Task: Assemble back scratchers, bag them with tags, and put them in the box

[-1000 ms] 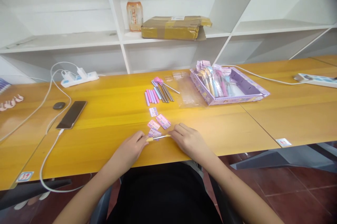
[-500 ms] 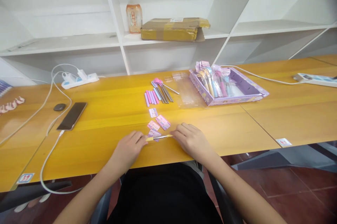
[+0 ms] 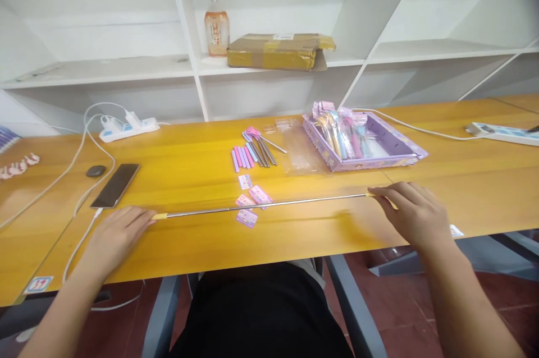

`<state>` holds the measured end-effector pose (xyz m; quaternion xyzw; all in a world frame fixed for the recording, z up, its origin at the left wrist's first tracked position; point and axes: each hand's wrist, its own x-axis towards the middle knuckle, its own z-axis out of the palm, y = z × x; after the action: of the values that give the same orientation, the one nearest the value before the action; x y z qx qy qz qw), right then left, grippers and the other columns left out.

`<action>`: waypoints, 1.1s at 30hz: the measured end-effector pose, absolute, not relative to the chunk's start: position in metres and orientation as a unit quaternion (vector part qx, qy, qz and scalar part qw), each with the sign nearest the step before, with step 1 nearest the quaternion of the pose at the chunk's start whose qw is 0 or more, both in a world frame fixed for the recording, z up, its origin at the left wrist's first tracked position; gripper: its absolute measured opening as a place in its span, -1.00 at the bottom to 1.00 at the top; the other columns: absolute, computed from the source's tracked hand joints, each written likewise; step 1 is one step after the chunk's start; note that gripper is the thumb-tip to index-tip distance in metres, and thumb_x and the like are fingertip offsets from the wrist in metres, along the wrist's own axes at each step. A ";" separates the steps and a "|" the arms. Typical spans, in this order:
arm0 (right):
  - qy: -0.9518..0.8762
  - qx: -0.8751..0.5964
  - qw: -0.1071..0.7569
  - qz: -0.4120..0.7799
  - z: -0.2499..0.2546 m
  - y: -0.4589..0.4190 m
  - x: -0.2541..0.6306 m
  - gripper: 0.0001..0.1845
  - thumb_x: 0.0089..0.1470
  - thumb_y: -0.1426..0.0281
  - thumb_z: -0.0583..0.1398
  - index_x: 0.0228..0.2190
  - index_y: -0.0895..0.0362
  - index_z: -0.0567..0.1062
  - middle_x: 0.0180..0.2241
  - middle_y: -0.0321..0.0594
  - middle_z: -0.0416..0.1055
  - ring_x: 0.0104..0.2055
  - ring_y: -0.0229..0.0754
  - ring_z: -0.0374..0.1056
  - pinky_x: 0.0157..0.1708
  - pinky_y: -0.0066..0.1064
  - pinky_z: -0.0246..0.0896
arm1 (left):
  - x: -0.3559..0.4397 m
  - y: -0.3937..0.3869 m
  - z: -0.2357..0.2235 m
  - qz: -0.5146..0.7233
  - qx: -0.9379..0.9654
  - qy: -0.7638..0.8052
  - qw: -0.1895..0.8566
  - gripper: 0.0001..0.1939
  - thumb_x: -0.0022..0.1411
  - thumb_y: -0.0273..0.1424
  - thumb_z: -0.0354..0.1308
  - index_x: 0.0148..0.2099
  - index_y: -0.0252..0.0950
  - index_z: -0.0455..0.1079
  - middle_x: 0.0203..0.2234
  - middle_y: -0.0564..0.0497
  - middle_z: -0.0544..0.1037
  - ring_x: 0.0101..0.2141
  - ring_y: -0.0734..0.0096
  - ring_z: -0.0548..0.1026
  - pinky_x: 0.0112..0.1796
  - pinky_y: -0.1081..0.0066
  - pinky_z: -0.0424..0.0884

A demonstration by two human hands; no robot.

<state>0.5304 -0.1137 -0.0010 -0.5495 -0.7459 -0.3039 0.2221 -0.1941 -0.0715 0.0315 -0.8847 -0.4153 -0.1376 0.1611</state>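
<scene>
A telescopic back scratcher (image 3: 295,201) is stretched out long across the front of the table, a thin metal rod with yellow ends. My left hand (image 3: 118,234) is closed on its yellow handle. At the other end, my right hand (image 3: 415,215) pinches the small yellow tip, mostly hidden by the fingers. Under the rod lie several printed cards (image 3: 260,195). Farther back are pink, purple and blue handle sleeves (image 3: 242,157), beside metal rods with pink and blue claw heads (image 3: 261,150).
A purple tray (image 3: 400,131) holds bagged back scratchers (image 3: 347,133). Clear plastic bags (image 3: 298,147) lie beside it. To the left are a phone (image 3: 115,185) on a cable, a black mouse-like object (image 3: 95,171) and a power strip (image 3: 129,129). A bottle (image 3: 217,30) and taped carton (image 3: 275,52) stand on the shelf.
My hands have moved far apart, left hand leftward and right hand rightward. The back scratcher between them has gone from short to fully drawn out.
</scene>
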 end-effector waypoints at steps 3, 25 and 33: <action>-0.740 -0.553 0.233 -0.303 0.000 -0.117 0.527 -0.95 0.33 0.33 0.36 -0.22 0.02 0.68 -0.33 -0.21 0.61 -0.28 -0.17 0.48 -0.20 -0.33 0.25 | -0.192 -0.071 0.029 -0.147 -0.878 -0.425 0.166 -0.77 0.58 -0.30 0.05 0.05 -0.12 0.53 -0.13 -0.03 0.64 -0.15 0.09 0.56 -0.11 0.12 0.50; -0.776 -0.482 0.307 -0.267 0.007 -0.098 0.457 -0.91 0.36 0.47 0.30 -0.18 0.11 0.66 -0.36 -0.18 0.54 -0.32 -0.13 0.38 -0.27 -0.30 0.14 | -0.107 -0.081 0.027 -0.230 -0.877 -0.383 0.175 -0.76 0.58 -0.39 0.05 0.06 -0.19 0.57 -0.09 -0.11 0.68 -0.10 0.12 0.63 -0.03 0.16 0.55; -0.860 -0.394 0.256 -0.201 0.000 -0.084 0.289 -0.74 0.48 0.54 0.11 -0.21 0.15 0.58 -0.35 -0.16 0.44 -0.29 -0.09 0.19 -0.24 -0.24 0.02 | 0.016 -0.082 0.015 -0.178 -0.915 -0.335 0.137 -0.74 0.60 -0.49 -0.02 0.16 -0.34 0.47 -0.12 -0.21 0.65 -0.17 0.12 0.59 -0.14 0.17 0.54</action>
<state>0.2894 -0.0840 -0.0001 -0.3939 -0.8597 -0.2008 0.2558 0.0156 -0.0822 0.0148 -0.9148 -0.3355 -0.1782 0.1374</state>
